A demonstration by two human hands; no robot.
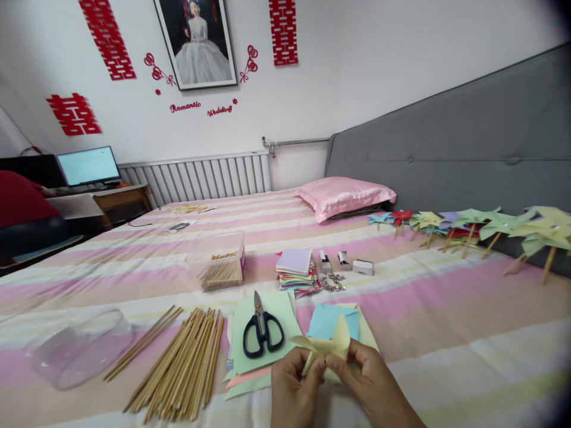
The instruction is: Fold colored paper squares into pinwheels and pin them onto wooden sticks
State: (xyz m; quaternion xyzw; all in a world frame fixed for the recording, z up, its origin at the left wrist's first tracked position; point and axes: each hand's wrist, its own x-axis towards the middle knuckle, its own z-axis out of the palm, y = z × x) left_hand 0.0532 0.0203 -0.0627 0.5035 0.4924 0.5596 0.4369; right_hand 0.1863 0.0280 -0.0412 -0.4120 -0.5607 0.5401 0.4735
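A pale yellow paper pinwheel point(338, 342) is between my two hands, low in the view, its blades folded inward. My left hand point(295, 380) pinches its left side, thumb at the centre. My right hand point(368, 380) grips the right side, thumb pressed to the middle too. Whatever lies under the thumbs is mostly hidden. Just beyond the hands lie a blue paper square point(332, 321) and a pale yellow sheet. To the left, dark-handled scissors point(263, 342) rest on a stack of green paper point(241, 309).
Wooden sticks point(182, 362) lie left of the paper, beside a clear plastic container point(80, 351). Farther back are a box of short sticks point(222, 267), coloured paper squares point(295, 261), metal fasteners point(332, 282) and finished pinwheels point(468, 223). A person in red point(27, 202) sits far left.
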